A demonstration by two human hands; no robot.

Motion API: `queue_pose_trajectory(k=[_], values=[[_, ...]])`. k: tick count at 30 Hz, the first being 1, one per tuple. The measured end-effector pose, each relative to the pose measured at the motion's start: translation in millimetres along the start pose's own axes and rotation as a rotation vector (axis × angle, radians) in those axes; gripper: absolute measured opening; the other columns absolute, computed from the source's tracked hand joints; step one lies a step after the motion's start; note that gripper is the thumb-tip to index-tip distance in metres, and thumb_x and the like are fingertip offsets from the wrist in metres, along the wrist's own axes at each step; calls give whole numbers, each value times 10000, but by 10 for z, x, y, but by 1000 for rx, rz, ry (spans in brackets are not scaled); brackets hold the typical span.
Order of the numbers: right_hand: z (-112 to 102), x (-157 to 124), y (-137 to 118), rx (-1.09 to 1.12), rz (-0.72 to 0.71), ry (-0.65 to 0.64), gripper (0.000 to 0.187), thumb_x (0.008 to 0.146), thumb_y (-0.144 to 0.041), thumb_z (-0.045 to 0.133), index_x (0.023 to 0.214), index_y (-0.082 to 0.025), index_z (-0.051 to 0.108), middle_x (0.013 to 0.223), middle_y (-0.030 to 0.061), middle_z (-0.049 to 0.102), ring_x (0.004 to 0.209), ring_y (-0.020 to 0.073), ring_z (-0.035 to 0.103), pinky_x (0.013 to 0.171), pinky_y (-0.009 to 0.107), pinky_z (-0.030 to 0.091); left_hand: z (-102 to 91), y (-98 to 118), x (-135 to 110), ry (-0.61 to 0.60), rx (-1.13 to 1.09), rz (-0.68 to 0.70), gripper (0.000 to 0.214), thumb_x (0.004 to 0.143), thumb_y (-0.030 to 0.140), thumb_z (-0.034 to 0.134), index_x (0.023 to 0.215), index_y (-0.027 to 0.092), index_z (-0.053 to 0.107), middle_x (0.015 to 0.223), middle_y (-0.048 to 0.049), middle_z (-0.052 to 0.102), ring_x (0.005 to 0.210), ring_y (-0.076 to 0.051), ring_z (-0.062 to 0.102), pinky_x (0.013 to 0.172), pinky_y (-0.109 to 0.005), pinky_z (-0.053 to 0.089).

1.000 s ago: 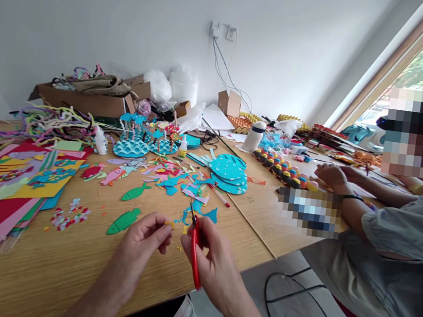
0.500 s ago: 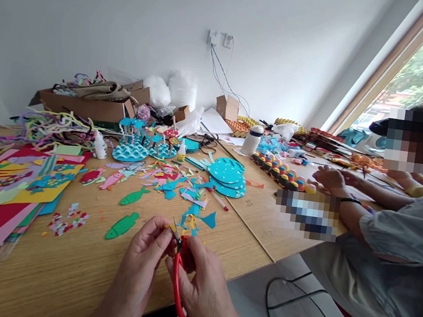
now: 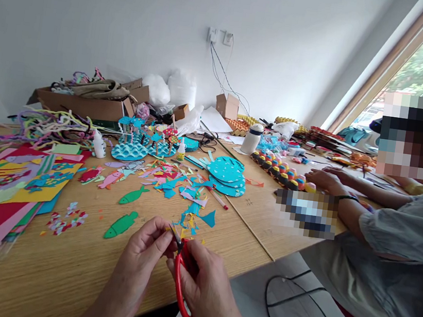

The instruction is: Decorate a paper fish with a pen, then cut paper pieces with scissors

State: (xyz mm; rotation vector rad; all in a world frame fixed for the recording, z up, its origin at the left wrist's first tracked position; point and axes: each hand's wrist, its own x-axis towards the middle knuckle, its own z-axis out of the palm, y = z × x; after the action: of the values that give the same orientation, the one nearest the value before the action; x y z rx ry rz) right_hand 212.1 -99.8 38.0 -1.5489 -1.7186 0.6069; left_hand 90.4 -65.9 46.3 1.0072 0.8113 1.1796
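My right hand (image 3: 209, 280) is closed around red-handled scissors (image 3: 179, 287), their slim blades pointing up and left. Thumb and fingertips pinched, my left hand (image 3: 139, 261) holds a small yellow paper piece (image 3: 168, 229), mostly hidden by the fingers, right at the blades. Both hands are above the near edge of the table. To their left lie two green paper fish (image 3: 120, 225), one beyond the other. Blue and yellow paper scraps (image 3: 192, 218) are scattered just past the scissors.
Coloured paper sheets (image 3: 51, 194) cover the left side. Glue bottles (image 3: 99, 145), blue paper discs (image 3: 227, 173) and a wooden stick (image 3: 252, 231) lie farther out. Painted egg-tray strips (image 3: 283, 173) are near another person's hands (image 3: 325, 180) at the right. A cardboard box (image 3: 81, 106) stands at the back.
The scissors and my right hand have shifted slightly to the right, and the blades look closer together. The other person's hands have lowered toward the table.
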Motion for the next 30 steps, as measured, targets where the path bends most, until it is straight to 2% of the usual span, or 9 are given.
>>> queue_pose_trajectory(k=[14, 21, 30], values=[[-46, -30, 57, -33, -18, -7, 280, 768, -300, 568, 589, -190, 383, 516, -64, 364, 468, 76, 297, 460, 194, 215, -24, 15, 7, -9, 88, -4, 113, 739, 294, 624, 707, 187, 611, 649, 19, 598, 633, -124, 537, 603, -218, 439], [-61, -37, 87, -56, -15, -38, 264, 779, -321, 560, 596, -188, 425, 524, -56, 389, 470, 81, 312, 467, 198, 233, -25, 7, 13, 27, 71, -10, 136, 710, 313, 657, 702, 183, 617, 639, 18, 600, 616, -123, 544, 583, -216, 444], [-51, -31, 116, -62, -5, -39, 286, 778, -351, 548, 592, -192, 399, 522, -54, 379, 473, 84, 306, 469, 200, 229, -41, -21, 20, 59, -12, -17, 161, 701, 330, 682, 722, 185, 617, 662, 22, 606, 633, -118, 562, 619, -218, 455]])
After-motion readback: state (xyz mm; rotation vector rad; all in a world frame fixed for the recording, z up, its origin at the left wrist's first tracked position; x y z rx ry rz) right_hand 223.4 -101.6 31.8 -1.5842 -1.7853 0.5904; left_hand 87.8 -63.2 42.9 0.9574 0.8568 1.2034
